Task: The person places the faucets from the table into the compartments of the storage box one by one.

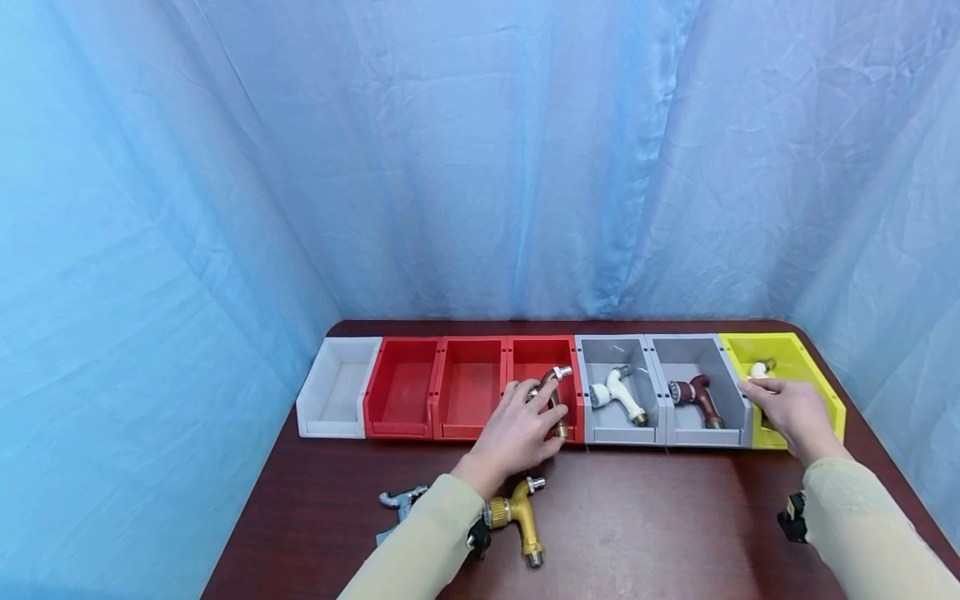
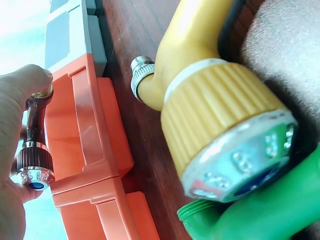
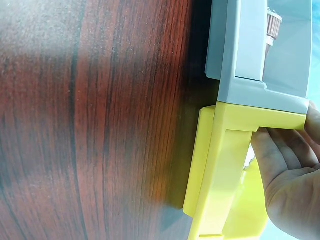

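Note:
My left hand point(image 1: 522, 423) holds a dark brown tap point(image 2: 36, 125) over the rightmost red bin point(image 1: 542, 350), its fingers and thumb spanning the tap from end to end. At the far right, my right hand point(image 1: 801, 414) grips the side wall of the yellow bin point(image 3: 215, 170), where it meets a grey bin, with several fingers inside. A white tap point(image 1: 762, 368) lies in that yellow bin, partly covered by the hand. Below the left forearm, a yellow tap point(image 1: 522, 521) rests on the table. A light-blue tap point(image 1: 405, 502) is partly hidden by the sleeve.
Two grey bins hold a white tap point(image 1: 618, 396) and a brown tap point(image 1: 697, 400). Farther left stand two red bins point(image 1: 436, 408) and a white bin point(image 1: 332, 429). In the left wrist view, a green pipe-like piece point(image 2: 270, 210) lies by the yellow tap. Blue curtains point(image 1: 465, 167) hang behind.

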`<state>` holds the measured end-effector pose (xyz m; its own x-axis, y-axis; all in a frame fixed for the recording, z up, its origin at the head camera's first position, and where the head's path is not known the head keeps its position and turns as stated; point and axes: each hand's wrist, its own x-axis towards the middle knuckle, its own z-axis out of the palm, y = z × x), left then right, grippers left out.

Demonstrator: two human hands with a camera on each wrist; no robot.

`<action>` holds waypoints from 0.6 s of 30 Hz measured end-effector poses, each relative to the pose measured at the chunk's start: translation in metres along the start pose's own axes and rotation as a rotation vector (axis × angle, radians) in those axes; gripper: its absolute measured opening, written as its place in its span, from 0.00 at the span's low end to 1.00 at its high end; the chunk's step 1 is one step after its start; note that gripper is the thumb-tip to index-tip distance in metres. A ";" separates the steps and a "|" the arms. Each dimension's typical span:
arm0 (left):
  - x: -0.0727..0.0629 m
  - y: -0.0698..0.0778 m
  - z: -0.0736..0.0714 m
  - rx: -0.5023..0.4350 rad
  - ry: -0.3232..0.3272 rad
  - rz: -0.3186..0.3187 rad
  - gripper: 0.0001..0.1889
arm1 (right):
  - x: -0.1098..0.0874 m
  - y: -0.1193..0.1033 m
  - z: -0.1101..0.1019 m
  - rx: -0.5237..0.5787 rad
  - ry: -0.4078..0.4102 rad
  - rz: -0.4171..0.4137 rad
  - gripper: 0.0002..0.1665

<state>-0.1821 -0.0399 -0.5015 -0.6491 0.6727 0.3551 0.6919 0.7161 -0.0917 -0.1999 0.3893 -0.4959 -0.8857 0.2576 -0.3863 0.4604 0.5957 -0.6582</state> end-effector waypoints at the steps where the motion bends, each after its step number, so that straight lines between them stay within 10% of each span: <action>1: 0.001 -0.001 0.000 0.002 -0.005 -0.002 0.22 | 0.000 0.000 0.000 -0.001 0.000 -0.003 0.49; 18: 0.017 -0.011 0.006 0.001 -0.107 -0.056 0.21 | 0.000 0.000 0.000 -0.001 0.005 -0.010 0.49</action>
<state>-0.2024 -0.0349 -0.5004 -0.7165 0.6478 0.2588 0.6535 0.7531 -0.0757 -0.1997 0.3888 -0.4959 -0.8905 0.2556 -0.3764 0.4515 0.5991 -0.6612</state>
